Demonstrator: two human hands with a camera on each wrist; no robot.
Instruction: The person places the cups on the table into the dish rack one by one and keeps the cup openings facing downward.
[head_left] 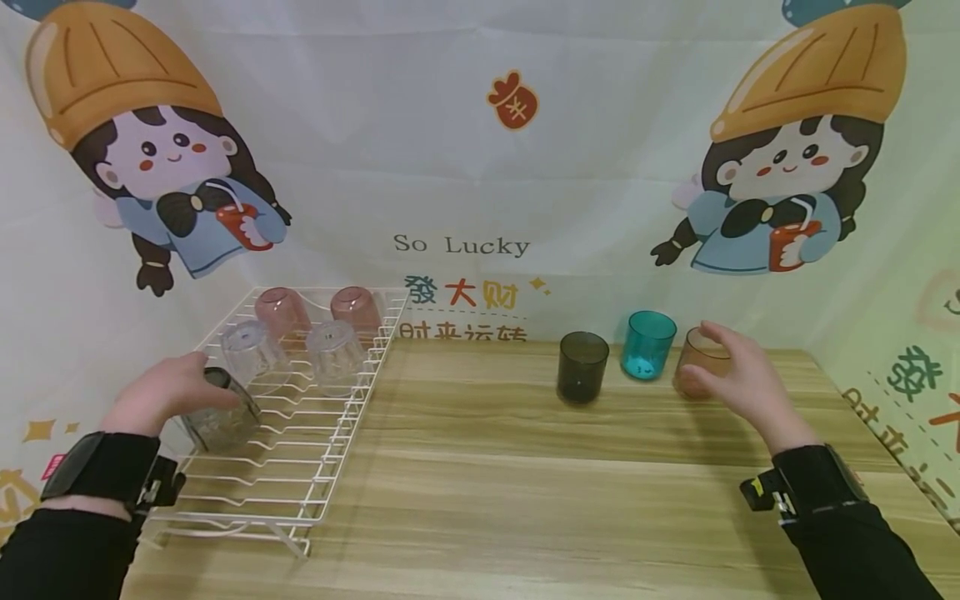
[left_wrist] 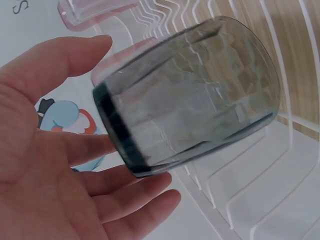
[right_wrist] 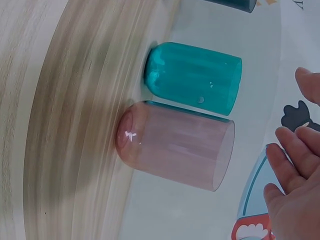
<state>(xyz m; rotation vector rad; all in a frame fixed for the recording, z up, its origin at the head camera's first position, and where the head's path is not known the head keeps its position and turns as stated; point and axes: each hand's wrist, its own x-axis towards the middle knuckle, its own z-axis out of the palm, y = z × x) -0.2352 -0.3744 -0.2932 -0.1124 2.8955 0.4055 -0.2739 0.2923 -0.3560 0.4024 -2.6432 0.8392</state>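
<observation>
On the white wire rack, a clear grey glass stands upside down and tilted, its thick dark base towards my left hand. The left thumb is spread apart from the glass, and the other fingers lie loosely beside its base; whether they touch it I cannot tell. At the right, my right hand is by the rim of an upright pinkish-brown cup, thumb and fingers apart. In the right wrist view a gap shows between hand and cup.
The wire rack also bears two pink glasses and two clear glasses, upside down. A teal cup and a dark grey cup stand upright on the wooden table. A printed cloth hangs behind.
</observation>
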